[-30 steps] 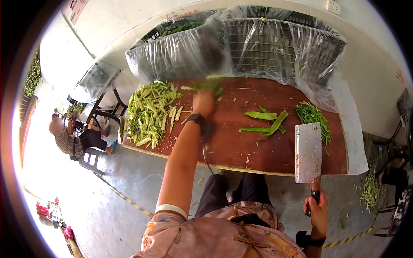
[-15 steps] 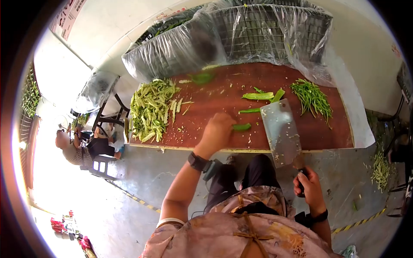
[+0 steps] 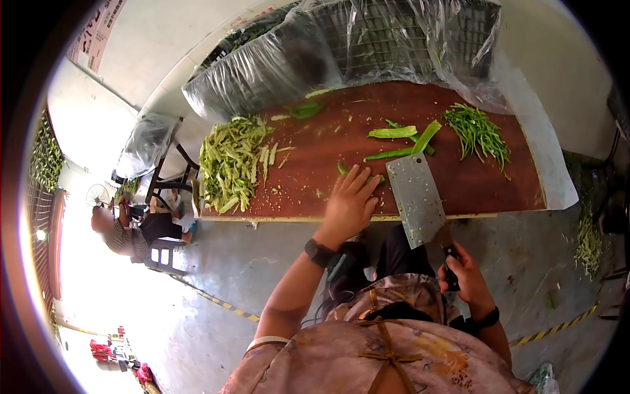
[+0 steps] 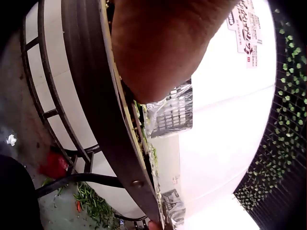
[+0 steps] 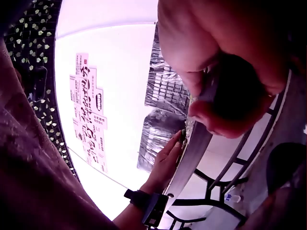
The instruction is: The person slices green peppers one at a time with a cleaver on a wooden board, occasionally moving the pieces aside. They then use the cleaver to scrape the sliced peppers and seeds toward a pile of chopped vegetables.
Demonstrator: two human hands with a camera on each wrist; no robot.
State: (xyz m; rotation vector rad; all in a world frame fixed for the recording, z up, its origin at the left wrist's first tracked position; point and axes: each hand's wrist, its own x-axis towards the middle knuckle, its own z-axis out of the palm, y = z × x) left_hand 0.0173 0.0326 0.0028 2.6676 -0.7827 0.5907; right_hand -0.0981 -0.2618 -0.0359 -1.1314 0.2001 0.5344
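Note:
My left hand (image 3: pixel 351 209) lies palm down with straight fingers over a green pepper (image 3: pixel 342 169) on the red-brown table board (image 3: pixel 308 194). The pepper's ends show beside the fingers; its middle is hidden. My right hand (image 3: pixel 467 274) grips the dark handle of a cleaver (image 3: pixel 415 197). The broad blade points up and left, its far corner overlapping the board just right of the left hand. Several long green peppers (image 3: pixel 392 132) lie beyond the blade. In the right wrist view, the fingers curl round the cleaver handle (image 5: pixel 237 88).
A heap of pale green shreds (image 3: pixel 226 164) covers the board's left end; thin green strips (image 3: pixel 476 131) are piled at the right. Plastic-covered crates (image 3: pixel 394 46) line the back. Another green pepper (image 3: pixel 305 110) lies near them. A seated person (image 3: pixel 131 226) is off to the left.
My left hand has come from the board's back left to its front middle, bringing a green pepper, and its fingers have flattened over it. The cleaver has moved left towards that hand.

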